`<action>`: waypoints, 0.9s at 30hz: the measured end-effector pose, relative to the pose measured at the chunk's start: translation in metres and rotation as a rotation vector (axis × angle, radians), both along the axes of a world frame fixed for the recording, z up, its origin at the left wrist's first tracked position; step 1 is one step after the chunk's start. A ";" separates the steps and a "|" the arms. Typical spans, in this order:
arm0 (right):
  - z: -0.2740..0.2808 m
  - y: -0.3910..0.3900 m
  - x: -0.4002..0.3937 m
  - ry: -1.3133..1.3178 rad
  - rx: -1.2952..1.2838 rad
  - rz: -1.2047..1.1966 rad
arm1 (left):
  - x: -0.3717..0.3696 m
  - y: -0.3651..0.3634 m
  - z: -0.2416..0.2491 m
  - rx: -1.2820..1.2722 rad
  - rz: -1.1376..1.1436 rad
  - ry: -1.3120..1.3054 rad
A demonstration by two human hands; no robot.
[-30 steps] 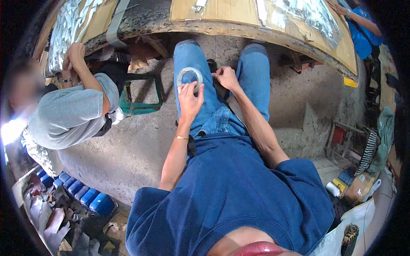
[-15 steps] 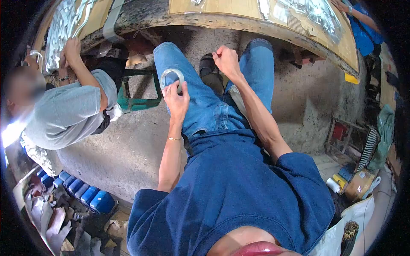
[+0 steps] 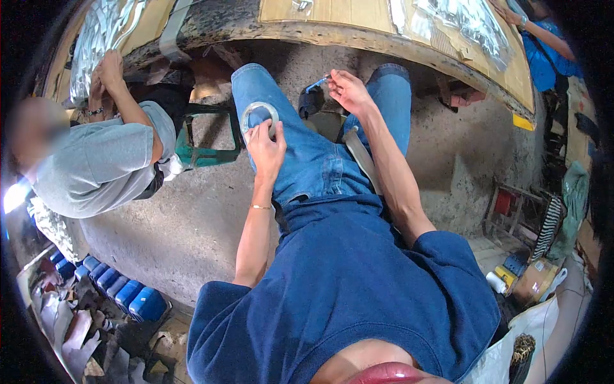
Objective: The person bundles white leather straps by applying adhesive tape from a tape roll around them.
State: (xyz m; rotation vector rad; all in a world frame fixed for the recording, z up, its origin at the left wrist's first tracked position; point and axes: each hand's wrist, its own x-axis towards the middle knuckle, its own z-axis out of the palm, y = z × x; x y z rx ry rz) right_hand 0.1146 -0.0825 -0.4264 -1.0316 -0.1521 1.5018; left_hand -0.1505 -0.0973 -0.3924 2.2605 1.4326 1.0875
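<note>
My left hand (image 3: 266, 152) is closed on a roll of clear tape (image 3: 245, 120), gripping its lower rim over my left thigh. Its ring stands out against my jeans (image 3: 291, 141). Farther right, my right hand (image 3: 350, 93) is raised between my knees, thumb and fingers pinching a slim blue pen-like object (image 3: 316, 84) that points left. Exactly what kind of tool it is I cannot make out. Below that hand, a pale strap (image 3: 362, 157) lies along my right thigh. A dark shoe (image 3: 309, 104) shows on the floor between my legs.
A worktable (image 3: 345, 35) with cardboard and plastic-wrapped pieces spans the front. At left, a person in grey (image 3: 105, 163) works beside a green stool (image 3: 208, 157). Another person in blue (image 3: 547, 61) is at far right. Blue containers (image 3: 147, 304) and scraps (image 3: 77, 336) lie behind left.
My right hand has shifted slightly right and turned, its fingers less curled, and the blue object now shows in them. My left hand still holds the tape roll in nearly the same place.
</note>
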 end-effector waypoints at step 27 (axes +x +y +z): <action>-0.014 -0.003 -0.002 -0.039 0.022 -0.098 | 0.124 -0.003 -0.031 -0.769 -0.116 -0.521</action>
